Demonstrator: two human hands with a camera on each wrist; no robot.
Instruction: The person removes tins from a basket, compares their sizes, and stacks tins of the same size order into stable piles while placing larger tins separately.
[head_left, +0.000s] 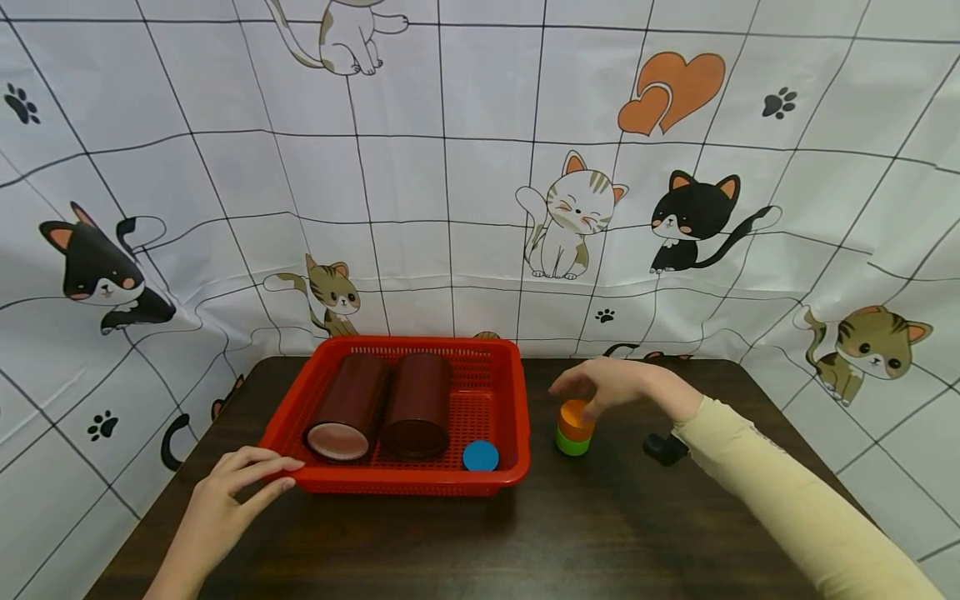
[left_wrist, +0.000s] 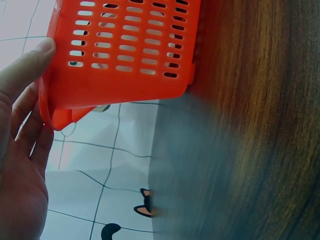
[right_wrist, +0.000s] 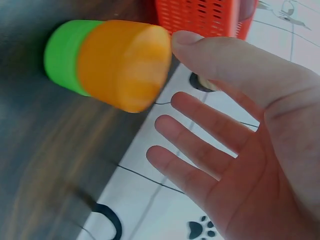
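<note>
Orange cylinder (head_left: 576,422) atop green cylinder (head_left: 572,445)

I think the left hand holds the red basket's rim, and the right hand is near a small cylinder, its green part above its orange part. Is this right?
Not quite: the colours are reversed. The head view shows the orange part above the green part. The left hand does hold the red basket's rim, and the right hand is near the small cylinder.
</note>
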